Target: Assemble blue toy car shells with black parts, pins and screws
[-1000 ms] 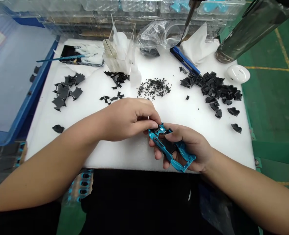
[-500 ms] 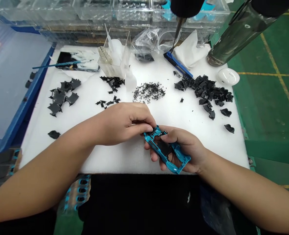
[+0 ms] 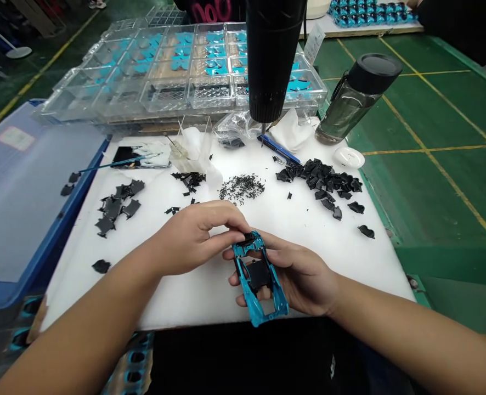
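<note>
My right hand [image 3: 304, 269] holds a glossy blue toy car body [image 3: 263, 316] from its right side, thumb on the edge and fingers beneath. The underside frame appears to face up, with a black plate [image 3: 258, 274] in its middle. At the far end, my left hand [image 3: 204, 236] pinches a small black plastic piece [image 3: 249, 240] against the body with thumb and forefinger. Its fingertips partly hide that piece. Just beyond the hands lies a heap of tiny black screws [image 3: 243, 187]. Small black tabs [image 3: 188, 181] lie near the left hand.
Curved black parts [image 3: 325, 178] are piled to the right, flat black parts [image 3: 113, 208] to the left. A black electric screwdriver [image 3: 267, 71] hangs over a blue-handled tool [image 3: 280, 150]. Behind stand a clear compartment tray [image 3: 152, 99] and a bottle [image 3: 345, 104]. A blue bin [image 3: 41, 219] sits left.
My view has tilted up, showing more of the tray and floor. The car body has turned so its long side points more toward me. Both hands keep their hold.
</note>
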